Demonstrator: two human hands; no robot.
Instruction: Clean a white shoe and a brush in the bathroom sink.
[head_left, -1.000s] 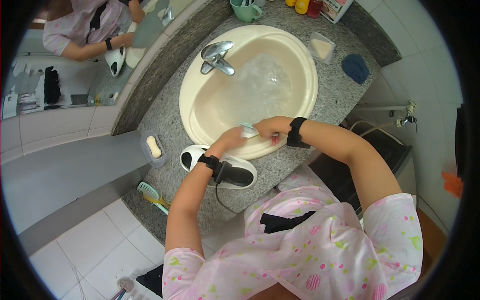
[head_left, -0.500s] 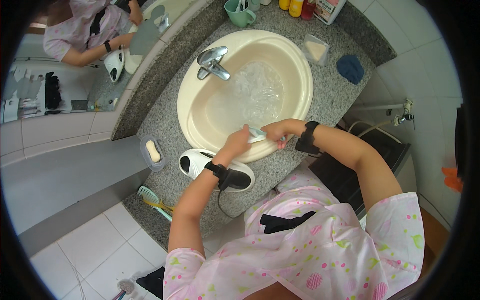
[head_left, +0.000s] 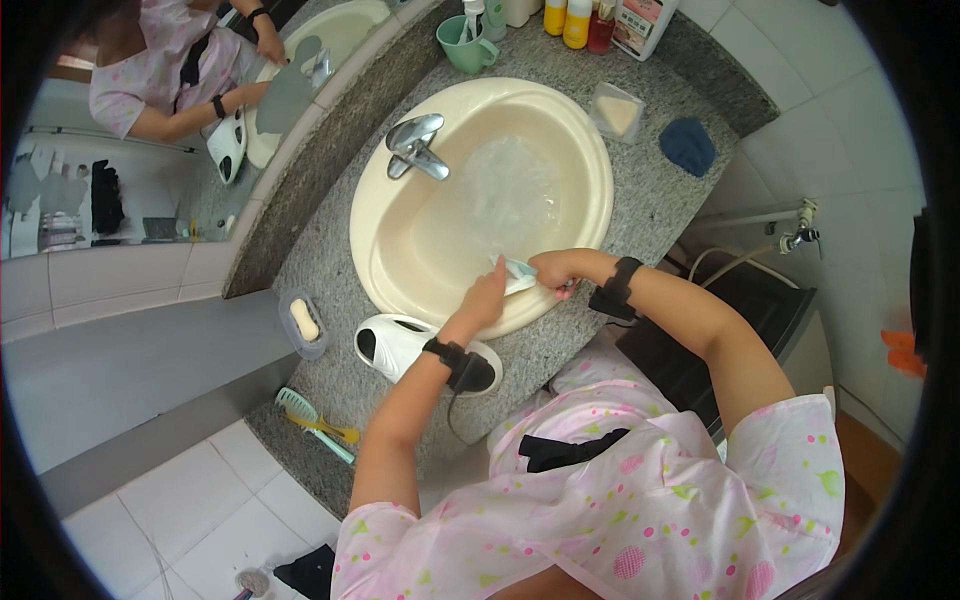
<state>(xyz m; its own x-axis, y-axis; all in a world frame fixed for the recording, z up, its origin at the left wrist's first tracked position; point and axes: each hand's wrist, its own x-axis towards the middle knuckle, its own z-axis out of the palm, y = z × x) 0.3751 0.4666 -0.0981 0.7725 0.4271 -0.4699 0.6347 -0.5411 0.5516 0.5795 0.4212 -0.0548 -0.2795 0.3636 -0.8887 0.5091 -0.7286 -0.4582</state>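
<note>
Over the near rim of the cream oval sink [head_left: 382,275], my two hands hold a small white and pale green item [head_left: 518,274] whose kind I cannot make out. My left hand [head_left: 484,300] grips its left side, with a finger lying along it. On the other side my right hand [head_left: 556,271] is closed around its end, fingers curled and partly hidden. Whitish, rippled water [head_left: 507,185] lies in the basin under the chrome tap [head_left: 416,148]. A white shoe with black patches [head_left: 395,346] rests on the counter, partly under my left forearm.
The grey granite counter [head_left: 330,370] carries a soap dish [head_left: 303,322], a pale green hairbrush [head_left: 312,420], a green cup [head_left: 466,52], several bottles [head_left: 577,22], a clear packet [head_left: 616,112] and a dark blue cloth [head_left: 687,146]. A mirror [head_left: 150,190] stands at left.
The water's surface is calmer and less churned. My hands stay at the near rim with the white and pale green item. The view has shifted slightly.
</note>
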